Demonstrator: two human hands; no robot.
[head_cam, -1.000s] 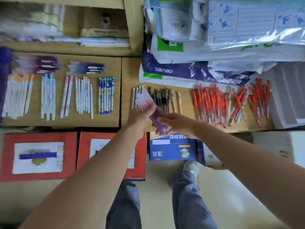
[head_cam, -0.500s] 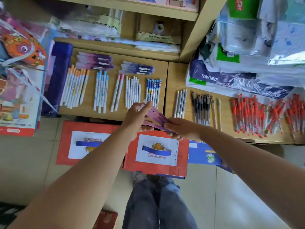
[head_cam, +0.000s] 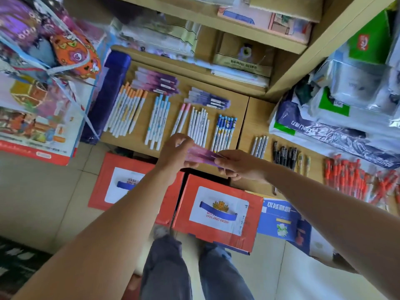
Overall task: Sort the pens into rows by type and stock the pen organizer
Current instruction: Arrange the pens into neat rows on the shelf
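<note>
The purple pens [head_cam: 201,155] are a thin bundle of flat, glossy sleeves fanned slightly apart. They are held in the air just above the near edge of the worktop [head_cam: 255,113], in front of the sorted rows. The left hand [head_cam: 176,152] has its grip closed round the bundle's left end, and the right hand [head_cam: 239,164] pinches the right end between thumb and fingers. Holding both ends likely keeps the slippery sleeves squared up so they can be laid down as one set. Their probable place is the far left of the worktop, where a stack of matching purple packs [head_cam: 158,82] lies crosswise with a darker blue-purple stack [head_cam: 207,99] just to its right. Nearer, slim round pens lie side by side, pointing far to near, each kind apart so the types read at a glance — orange-capped pens [head_cam: 125,109], blue-capped pens [head_cam: 158,120], two pink-capped pens [head_cam: 180,118], plain white pens [head_cam: 199,124] and blue patterned pens [head_cam: 224,131]. To the right sit a few short pale pens [head_cam: 259,145], chunky black pens [head_cam: 284,154] and a loose heap of red pens [head_cam: 350,178], the least tidy group. Crinkled plastic bags [head_cam: 324,126] crowd the far right. On the floor below stand red cardboard boxes [head_cam: 216,211] and a blue box [head_cam: 279,221]. Which item is the organizer — I cannot tell.
</note>
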